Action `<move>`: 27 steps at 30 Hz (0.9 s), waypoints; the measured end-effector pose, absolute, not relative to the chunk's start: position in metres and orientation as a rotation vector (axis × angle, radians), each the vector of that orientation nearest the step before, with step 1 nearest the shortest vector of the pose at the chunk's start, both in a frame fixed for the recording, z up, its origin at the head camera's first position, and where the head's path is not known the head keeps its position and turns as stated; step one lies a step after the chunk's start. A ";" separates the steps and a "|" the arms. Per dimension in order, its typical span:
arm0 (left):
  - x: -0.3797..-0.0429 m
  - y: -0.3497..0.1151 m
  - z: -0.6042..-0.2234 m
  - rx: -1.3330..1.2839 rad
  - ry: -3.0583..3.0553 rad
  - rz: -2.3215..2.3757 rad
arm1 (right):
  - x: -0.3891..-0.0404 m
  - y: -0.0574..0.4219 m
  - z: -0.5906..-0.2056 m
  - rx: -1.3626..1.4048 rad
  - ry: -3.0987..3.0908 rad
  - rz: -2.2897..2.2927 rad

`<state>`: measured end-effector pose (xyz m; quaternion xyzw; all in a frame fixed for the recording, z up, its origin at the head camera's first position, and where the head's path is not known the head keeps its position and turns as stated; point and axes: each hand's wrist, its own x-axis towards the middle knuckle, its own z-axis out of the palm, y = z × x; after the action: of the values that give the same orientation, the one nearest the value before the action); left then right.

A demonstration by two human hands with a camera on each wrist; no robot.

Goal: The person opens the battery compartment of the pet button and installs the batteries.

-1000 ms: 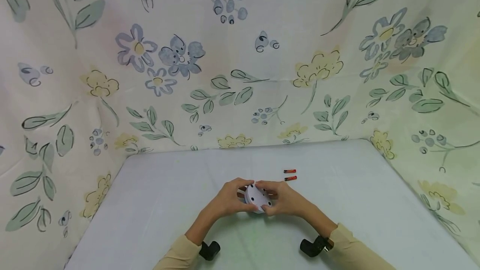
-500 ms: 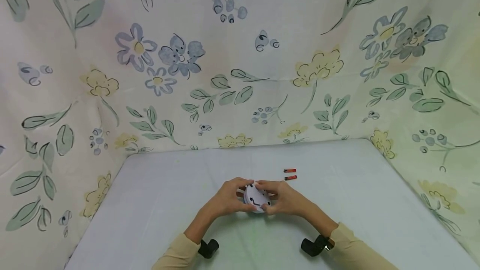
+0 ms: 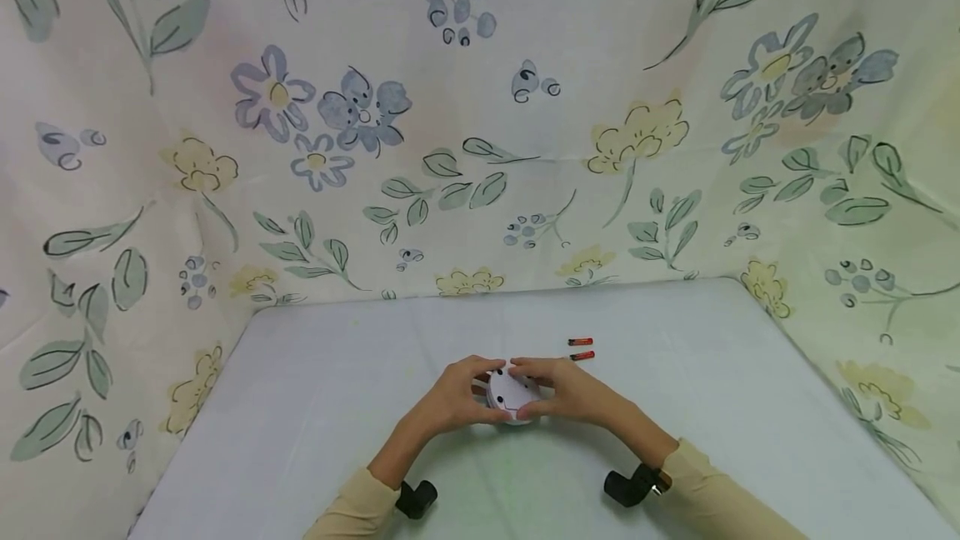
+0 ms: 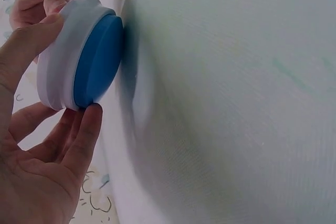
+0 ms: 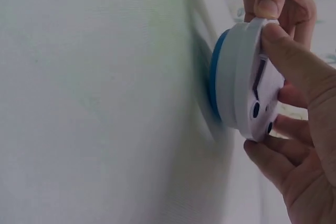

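Note:
A round white-and-blue device (image 3: 514, 391) is held between both hands, just above the table or touching it; which cannot be told. Its white underside, with several dark round spots and a dark slot (image 5: 259, 80), faces up. The blue domed face (image 4: 100, 61) points down at the cloth. My left hand (image 3: 452, 397) grips the left rim, thumb at the near edge and fingers at the far side. On the opposite rim, my right hand (image 3: 573, 392) pinches with its thumb over the near edge of the underside. Two red-and-black batteries (image 3: 580, 342) lie beyond the right hand.
White cloth covers the table (image 3: 330, 390). A floral curtain (image 3: 465, 132) hangs behind it and along both sides. Each wrist wears a black camera (image 3: 630, 486), close to the beige sleeves.
My right thumb has slid left along the device's near edge and covers a dark spot there. The device has shifted very slightly. My left hand and the batteries stay put.

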<state>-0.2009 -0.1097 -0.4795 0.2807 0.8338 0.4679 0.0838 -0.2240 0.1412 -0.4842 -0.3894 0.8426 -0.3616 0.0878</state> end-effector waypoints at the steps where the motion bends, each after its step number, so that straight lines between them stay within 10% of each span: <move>1: -0.200 -0.110 -0.479 0.839 2.488 1.395 | -0.225 0.142 -0.484 -1.170 2.509 -1.074; 15: -0.199 -0.113 -0.482 0.769 2.460 1.429 | -0.224 0.147 -0.480 -1.585 2.494 -1.187; 27: -0.196 -0.114 -0.483 0.763 2.470 1.435 | -0.227 0.155 -0.487 -1.369 2.528 -1.333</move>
<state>-0.1964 -0.1142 -0.4827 0.2571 0.8319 0.4831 0.0921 -0.2268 0.1552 -0.4865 -0.4320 0.7976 -0.4206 -0.0138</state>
